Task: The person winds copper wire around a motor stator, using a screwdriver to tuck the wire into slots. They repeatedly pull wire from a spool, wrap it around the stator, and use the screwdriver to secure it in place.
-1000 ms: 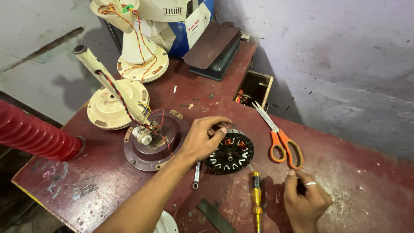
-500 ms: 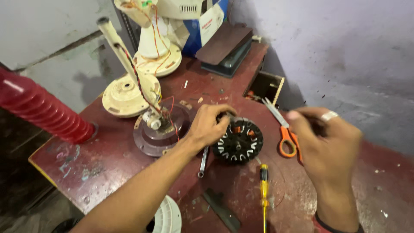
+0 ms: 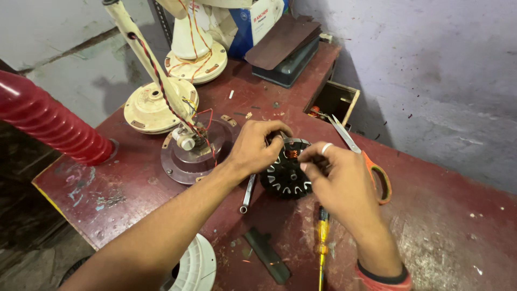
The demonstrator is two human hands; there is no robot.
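Both hands (image 3: 258,148) close together, fingers (image 3: 309,156) curled

1 blue and white cardboard box (image 3: 253,24) stands at the back of the red table (image 3: 447,237), behind the fan stands.

Workbench (image 3: 452,226): worn dark-red top, scratched and paint-flecked. Lying directly on it were a black fan motor stator (image 3: 285,175), a round dark motor cover plate (image 3: 186,161), two cream fan bases (image 3: 148,110), a spanner (image 3: 247,193), a yellow-handled screwdriver (image 3: 322,237), orange-handled scissors (image 3: 371,167) and a flat dark metal strip (image 3: 266,254). At the far end sat a dark box (image 3: 288,59) under a brown board.
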